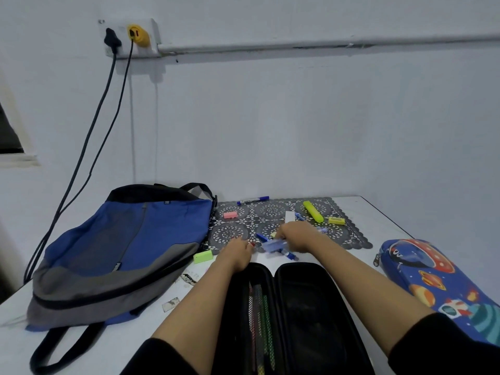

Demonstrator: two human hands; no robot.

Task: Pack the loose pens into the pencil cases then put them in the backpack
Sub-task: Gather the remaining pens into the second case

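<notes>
The loose blue pens (278,246) are found bunched at the near edge of a black lace-patterned placemat (349,234), just beyond the far rim of the open case; they are blurred, so their number cannot be told. They are gripped by the right hand (295,235), its fingers curled down around them. One more blue pen (261,236) is seen on the mat just left of that hand.

A black zip-round pencil case (311,315) is laid open flat at the near edge of the white table (378,212), between the forearms. Coloured pencils are held behind the mesh pocket of its left half.

The left hand (238,253) is placed at the far left corner of this case. Its fingers are largely hidden behind the back of the hand, and it cannot be told whether they are apart or closed.

A blue pencil case printed with rockets and planets (438,288) is noted shut, to the right. A blue and grey fabric backpack (121,253) is laid flat to the left.

Recorded on the mat:
- a blue-capped marker (253,200)
- a yellow highlighter (313,211)
- a pink eraser (230,214)
- a yellow eraser (336,220)

A green eraser (203,256) is set beside the left hand.
</notes>
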